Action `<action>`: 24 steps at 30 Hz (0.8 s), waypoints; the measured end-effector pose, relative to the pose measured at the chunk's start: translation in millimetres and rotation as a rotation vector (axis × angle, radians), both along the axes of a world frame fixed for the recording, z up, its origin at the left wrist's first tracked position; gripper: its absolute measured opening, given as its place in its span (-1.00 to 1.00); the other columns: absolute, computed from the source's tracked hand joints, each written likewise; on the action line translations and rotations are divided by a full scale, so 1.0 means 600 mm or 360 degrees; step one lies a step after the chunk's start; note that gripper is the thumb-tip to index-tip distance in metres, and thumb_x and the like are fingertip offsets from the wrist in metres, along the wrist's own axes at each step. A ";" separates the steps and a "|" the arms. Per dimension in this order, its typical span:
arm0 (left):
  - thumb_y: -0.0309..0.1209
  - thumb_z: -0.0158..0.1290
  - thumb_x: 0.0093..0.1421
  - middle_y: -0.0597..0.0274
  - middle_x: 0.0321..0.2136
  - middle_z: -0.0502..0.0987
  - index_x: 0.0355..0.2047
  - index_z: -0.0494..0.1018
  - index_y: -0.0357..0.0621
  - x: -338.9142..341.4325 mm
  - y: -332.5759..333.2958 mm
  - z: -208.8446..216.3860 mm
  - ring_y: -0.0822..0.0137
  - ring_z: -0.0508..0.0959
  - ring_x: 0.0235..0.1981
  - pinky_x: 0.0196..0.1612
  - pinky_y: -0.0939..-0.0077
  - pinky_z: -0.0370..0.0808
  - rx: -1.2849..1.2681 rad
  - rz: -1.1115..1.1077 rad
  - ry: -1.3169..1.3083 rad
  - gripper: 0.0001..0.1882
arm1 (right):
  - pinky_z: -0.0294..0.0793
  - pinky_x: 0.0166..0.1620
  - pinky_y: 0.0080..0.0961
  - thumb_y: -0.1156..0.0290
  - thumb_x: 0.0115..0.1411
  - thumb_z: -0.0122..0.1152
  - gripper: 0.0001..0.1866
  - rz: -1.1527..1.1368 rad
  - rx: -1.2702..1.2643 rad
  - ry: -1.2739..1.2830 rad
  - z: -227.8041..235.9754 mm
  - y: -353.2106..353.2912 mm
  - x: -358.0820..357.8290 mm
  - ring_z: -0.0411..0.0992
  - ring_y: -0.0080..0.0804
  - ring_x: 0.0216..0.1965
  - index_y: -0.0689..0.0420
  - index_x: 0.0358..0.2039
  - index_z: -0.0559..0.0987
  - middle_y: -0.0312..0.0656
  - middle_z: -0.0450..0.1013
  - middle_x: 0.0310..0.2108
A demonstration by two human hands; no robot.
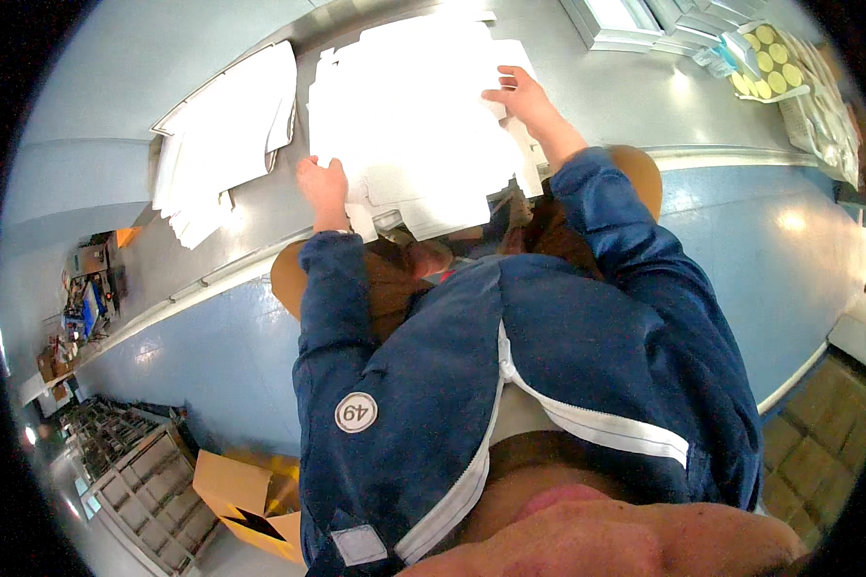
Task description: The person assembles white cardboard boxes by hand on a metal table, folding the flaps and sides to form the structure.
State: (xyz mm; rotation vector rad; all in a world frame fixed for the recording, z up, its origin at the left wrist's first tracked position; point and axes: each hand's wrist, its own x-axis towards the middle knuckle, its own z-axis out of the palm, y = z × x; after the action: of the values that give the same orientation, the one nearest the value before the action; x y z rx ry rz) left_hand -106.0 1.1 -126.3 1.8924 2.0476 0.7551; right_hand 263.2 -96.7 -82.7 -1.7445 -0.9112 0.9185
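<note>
A wide pile of flat white sheets (419, 120) lies in front of me, so bright that its surface detail is lost. Its stepped, notched edges look like cut card blanks. Beside the pile's near left edge is my left hand (324, 197), thumb and fingers apart. My right hand (527, 101) lies over the right edge, its index finger and thumb spread on the white surface. Neither hand shows a clear grip on a sheet. Whether any fingertips reach under the edges is hidden by glare.
A second stack of white sheets (226, 130) sits to the left on the grey metal table (611, 91). Metal frames (625, 24) stand at the far right, near a tray of round yellow pieces (768, 62). An opened cardboard box (245, 495) is at lower left.
</note>
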 end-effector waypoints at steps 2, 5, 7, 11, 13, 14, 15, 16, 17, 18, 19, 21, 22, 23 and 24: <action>-0.38 0.28 0.05 -0.21 -0.07 0.55 0.03 0.42 -0.43 0.024 -0.001 0.012 -0.11 0.57 -0.04 0.07 0.08 0.50 -0.0204 0.0025 -0.0120 -0.44 | 0.48 0.14 0.06 0.34 0.10 0.50 -0.15 -0.0125 0.0056 0.0365 0.001 -0.006 0.030 0.44 0.09 0.17 0.20 0.35 0.29 0.14 0.31 0.31; -0.37 0.32 0.06 -0.14 -0.06 0.54 0.10 0.39 -0.36 0.021 -0.017 0.024 -0.04 0.58 -0.12 0.00 0.09 0.50 -0.0197 0.0111 -0.0433 -0.38 | 0.50 0.13 -0.02 0.31 0.11 0.51 -0.14 -0.0255 0.0132 0.0796 0.018 -0.008 0.035 0.44 0.05 0.16 0.21 0.36 0.28 0.12 0.28 0.33; -0.29 0.26 0.17 -0.09 -0.03 0.54 0.15 0.36 -0.30 -0.010 -0.037 0.012 0.00 0.58 -0.13 -0.01 0.12 0.51 -0.0145 0.0139 -0.0831 -0.41 | 0.51 0.15 -0.26 0.26 0.21 0.43 -0.31 -0.0148 -0.0106 0.0600 0.033 0.001 0.027 0.50 -0.13 0.12 0.26 0.27 0.39 0.04 0.47 0.16; 0.06 0.03 0.37 0.12 -0.02 0.55 0.26 0.31 -0.18 -0.023 -0.096 0.048 0.26 0.59 -0.13 -0.05 0.32 0.56 -0.1350 -0.0375 -0.2112 -0.34 | 0.56 0.10 -0.37 0.26 0.27 0.37 -0.44 0.0245 0.0141 0.0748 0.017 -0.055 0.117 0.55 -0.31 0.03 0.26 0.20 0.48 -0.09 0.57 0.02; 0.17 -0.16 0.43 0.10 0.08 0.54 0.28 0.31 -0.15 -0.020 -0.117 0.086 0.25 0.59 -0.02 -0.02 0.30 0.57 -0.1088 -0.0339 -0.2114 -0.31 | 0.59 0.07 -0.39 0.28 0.27 0.37 -0.47 0.0278 0.0251 0.0845 0.047 -0.069 0.115 0.56 -0.36 0.00 0.24 0.18 0.49 -0.13 0.58 0.00; 0.14 -0.14 0.43 0.09 0.10 0.54 0.27 0.33 -0.17 -0.045 -0.096 0.087 0.24 0.59 0.00 0.00 0.28 0.57 -0.1010 -0.0313 -0.2177 -0.32 | 0.59 0.07 -0.40 0.29 0.27 0.36 -0.48 0.0315 0.0282 0.0843 0.066 -0.066 0.110 0.56 -0.36 0.00 0.24 0.18 0.49 -0.13 0.58 0.00; 0.12 -0.12 0.44 0.07 0.11 0.54 0.26 0.34 -0.18 -0.068 -0.083 0.087 0.22 0.59 0.02 0.03 0.26 0.58 -0.0932 -0.0289 -0.2238 -0.34 | 0.59 0.07 -0.41 0.29 0.28 0.35 -0.49 0.0350 0.0312 0.0840 0.081 -0.064 0.101 0.56 -0.37 -0.01 0.23 0.18 0.50 -0.14 0.57 0.01; -0.06 -0.09 0.47 0.08 0.16 0.49 0.33 0.24 -0.30 0.005 -0.091 0.120 0.12 0.50 0.16 0.19 0.17 0.45 -0.0846 -0.0302 -0.2293 -0.38 | 0.59 0.07 -0.42 0.28 0.27 0.35 -0.48 0.0372 0.0273 0.0758 0.080 -0.079 0.127 0.56 -0.38 -0.01 0.23 0.18 0.49 -0.14 0.57 0.01; -0.14 -0.04 0.45 0.06 0.16 0.49 0.32 0.25 -0.32 0.016 -0.078 0.146 0.11 0.52 0.14 0.18 0.19 0.47 -0.0860 -0.0429 -0.2202 -0.40 | 0.59 0.08 -0.42 0.27 0.27 0.35 -0.47 0.0429 0.0263 0.0707 0.087 -0.080 0.136 0.57 -0.39 -0.02 0.22 0.19 0.49 -0.13 0.57 0.02; -0.22 0.01 0.43 0.04 0.15 0.49 0.31 0.25 -0.34 0.014 -0.061 0.165 0.10 0.53 0.13 0.16 0.20 0.49 -0.0867 -0.0543 -0.2102 -0.42 | 0.59 0.08 -0.43 0.26 0.27 0.36 -0.46 0.0493 0.0250 0.0666 0.093 -0.079 0.137 0.57 -0.40 -0.02 0.22 0.19 0.48 -0.13 0.56 0.02; -0.31 0.06 0.41 0.02 0.15 0.49 0.31 0.25 -0.36 0.015 -0.053 0.178 0.09 0.54 0.11 0.15 0.21 0.50 -0.0881 -0.0642 -0.2002 -0.44 | 0.58 0.08 -0.42 0.27 0.27 0.35 -0.46 0.0495 0.0191 0.0656 0.100 -0.082 0.133 0.57 -0.38 -0.02 0.24 0.19 0.47 -0.12 0.56 0.02; -0.43 0.12 0.33 -0.05 0.11 0.51 0.26 0.28 -0.42 0.030 -0.047 0.193 0.08 0.58 0.06 0.09 0.25 0.56 -0.0930 -0.0587 -0.1832 -0.45 | 0.58 0.08 -0.40 0.27 0.28 0.32 -0.45 0.0501 0.0069 0.0639 0.110 -0.085 0.122 0.56 -0.34 -0.02 0.26 0.20 0.46 -0.10 0.55 0.03; -0.43 0.12 0.34 -0.06 0.10 0.51 0.25 0.28 -0.43 0.025 -0.033 0.188 0.08 0.58 0.06 0.08 0.24 0.57 -0.0969 -0.0593 -0.1710 -0.46 | 0.58 0.08 -0.39 0.28 0.29 0.30 -0.45 0.0558 0.0015 0.0611 0.111 -0.079 0.114 0.56 -0.31 -0.01 0.28 0.21 0.44 -0.08 0.55 0.03; -0.42 0.11 0.34 -0.06 0.09 0.51 0.25 0.28 -0.43 0.026 -0.021 0.178 0.08 0.58 0.06 0.08 0.23 0.58 -0.1013 -0.0594 -0.1585 -0.46 | 0.58 0.08 -0.37 0.29 0.30 0.27 -0.45 0.0615 -0.0045 0.0588 0.104 -0.071 0.109 0.56 -0.28 -0.01 0.31 0.21 0.43 -0.06 0.54 0.04; -0.41 0.11 0.34 -0.08 0.10 0.51 0.25 0.28 -0.45 0.037 -0.011 0.162 0.07 0.58 0.06 0.06 0.23 0.59 -0.1092 -0.0496 -0.1523 -0.45 | 0.57 0.07 -0.36 0.30 0.32 0.24 -0.46 0.0674 -0.0104 0.0566 0.097 -0.059 0.101 0.55 -0.26 0.00 0.33 0.22 0.42 -0.04 0.53 0.04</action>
State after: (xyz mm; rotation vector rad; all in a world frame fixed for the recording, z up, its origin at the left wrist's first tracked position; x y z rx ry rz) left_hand -83.6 -5.4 -28.8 1.0802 1.1476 0.5863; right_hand 323.8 -132.2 -24.8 -1.3963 -1.0354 1.4936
